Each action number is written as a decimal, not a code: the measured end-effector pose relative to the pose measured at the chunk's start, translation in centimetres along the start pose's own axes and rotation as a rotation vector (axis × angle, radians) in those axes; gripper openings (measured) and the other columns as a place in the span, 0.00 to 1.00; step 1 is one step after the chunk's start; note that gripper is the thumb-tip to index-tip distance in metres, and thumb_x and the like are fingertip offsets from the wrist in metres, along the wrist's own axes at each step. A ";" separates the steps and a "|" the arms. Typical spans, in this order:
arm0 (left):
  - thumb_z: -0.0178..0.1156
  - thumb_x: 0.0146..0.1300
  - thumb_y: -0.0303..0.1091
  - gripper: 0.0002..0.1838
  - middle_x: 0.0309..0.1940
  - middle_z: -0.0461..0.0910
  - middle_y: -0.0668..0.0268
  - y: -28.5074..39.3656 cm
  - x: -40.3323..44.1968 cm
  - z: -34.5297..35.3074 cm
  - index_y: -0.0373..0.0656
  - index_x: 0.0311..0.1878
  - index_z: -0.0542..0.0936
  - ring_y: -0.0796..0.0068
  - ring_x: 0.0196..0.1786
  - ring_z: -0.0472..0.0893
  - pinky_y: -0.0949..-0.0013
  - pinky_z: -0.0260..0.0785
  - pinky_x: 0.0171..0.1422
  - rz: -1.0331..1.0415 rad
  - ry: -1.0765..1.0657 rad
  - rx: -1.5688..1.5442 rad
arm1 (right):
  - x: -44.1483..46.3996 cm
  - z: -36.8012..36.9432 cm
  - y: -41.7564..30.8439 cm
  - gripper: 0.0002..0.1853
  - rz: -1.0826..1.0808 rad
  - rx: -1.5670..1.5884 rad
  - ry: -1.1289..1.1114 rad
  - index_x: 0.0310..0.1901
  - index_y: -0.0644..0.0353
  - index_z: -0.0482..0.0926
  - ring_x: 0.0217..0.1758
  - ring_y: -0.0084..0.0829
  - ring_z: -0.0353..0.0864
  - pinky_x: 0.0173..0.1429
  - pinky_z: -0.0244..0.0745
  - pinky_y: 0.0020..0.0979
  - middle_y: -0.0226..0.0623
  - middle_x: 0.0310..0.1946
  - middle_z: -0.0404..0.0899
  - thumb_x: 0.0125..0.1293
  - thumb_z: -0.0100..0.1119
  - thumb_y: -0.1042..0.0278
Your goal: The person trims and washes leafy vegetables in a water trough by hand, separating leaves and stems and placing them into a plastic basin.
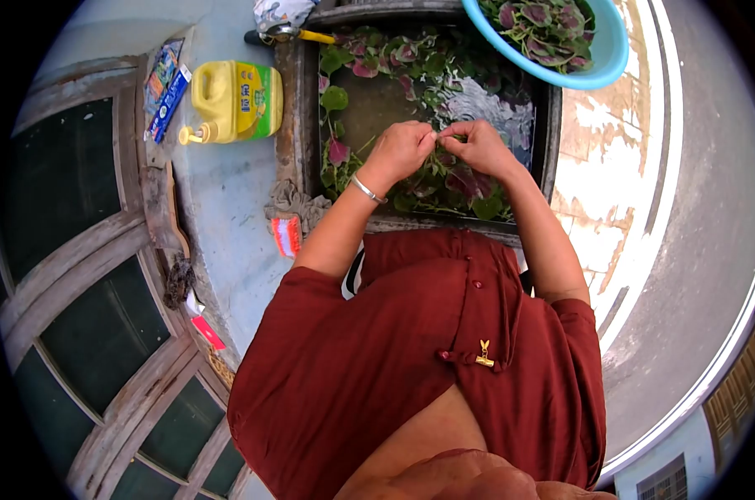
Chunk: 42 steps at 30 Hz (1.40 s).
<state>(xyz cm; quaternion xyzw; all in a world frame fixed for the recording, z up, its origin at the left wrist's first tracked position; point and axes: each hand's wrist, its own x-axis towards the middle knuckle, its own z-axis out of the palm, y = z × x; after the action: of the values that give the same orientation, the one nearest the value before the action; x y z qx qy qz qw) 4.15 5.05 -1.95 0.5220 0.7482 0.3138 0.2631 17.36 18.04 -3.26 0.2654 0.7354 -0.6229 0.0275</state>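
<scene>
Both hands meet above a dark basin [549, 158] of water with green and purple leaves [336, 98] floating in it. My left hand [401, 152], with a silver bracelet on its wrist, has its fingers closed in a pinch. Its fingertips almost touch those of my right hand [480, 148], which is also pinched. Whatever lies between the fingertips is too small to make out. Beyond the basin's far right corner, a light blue bowl [617, 46] holds a heap of the same purple-green leaves.
A yellow jug [237, 102] with a pump stands left of the basin, near a blue toothpaste-like box [169, 104]. A grey rag [296, 204] and a red-white brush [286, 237] lie at the near left corner. A yellow-handled tool [286, 35] rests at the far left corner.
</scene>
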 end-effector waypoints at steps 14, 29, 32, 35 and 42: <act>0.53 0.57 0.32 0.10 0.18 0.69 0.55 -0.7 -0.3 0.7 0.36 0.25 0.72 0.65 0.20 0.74 0.62 0.64 0.27 0.033 0.125 0.038 | 0.3 1.8 -1.1 0.10 -0.032 -0.224 0.183 0.27 0.61 0.79 0.21 0.32 0.75 0.31 0.70 0.34 0.44 0.15 0.72 0.49 0.59 0.61; 0.46 0.65 0.36 0.13 0.18 0.72 0.71 -2.0 -1.0 -1.4 0.42 0.27 0.74 0.81 0.19 0.76 0.81 0.65 0.21 -0.557 -0.061 -0.819 | -1.2 0.3 -0.5 0.08 0.100 0.519 -0.257 0.41 0.61 0.73 0.33 0.17 0.75 0.33 0.67 0.18 0.32 0.32 0.78 0.69 0.46 0.67; 0.47 0.65 0.36 0.13 0.18 0.71 0.71 -2.2 -1.1 -1.0 0.42 0.27 0.74 0.81 0.19 0.76 0.81 0.65 0.20 -0.588 -0.059 -0.822 | -1.0 1.2 -0.2 0.09 -0.092 0.321 -0.224 0.38 0.62 0.77 0.30 0.15 0.70 0.34 0.65 0.19 0.27 0.28 0.76 0.68 0.48 0.68; 0.47 0.65 0.36 0.13 0.18 0.71 0.72 -2.5 -1.1 -0.5 0.42 0.27 0.74 0.81 0.19 0.76 0.82 0.64 0.20 -0.582 -0.059 -0.789 | -0.8 1.1 -0.2 0.09 -0.093 0.240 -0.247 0.35 0.64 0.77 0.32 0.15 0.67 0.37 0.66 0.22 0.25 0.26 0.75 0.66 0.51 0.67; 0.50 0.66 0.37 0.14 0.17 0.72 0.71 -1.3 -0.9 -0.4 0.41 0.26 0.73 0.82 0.17 0.74 0.81 0.65 0.19 -0.465 -0.044 -0.614 | -0.6 1.3 -0.9 0.08 -0.169 -0.056 -0.206 0.31 0.62 0.77 0.26 0.27 0.71 0.33 0.67 0.30 0.36 0.21 0.75 0.55 0.55 0.67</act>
<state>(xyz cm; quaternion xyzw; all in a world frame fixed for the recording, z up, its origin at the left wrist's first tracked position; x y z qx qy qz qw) 3.37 3.75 -2.55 0.2418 0.7119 0.4439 0.4875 17.15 16.50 -2.51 0.1362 0.7657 -0.6260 0.0575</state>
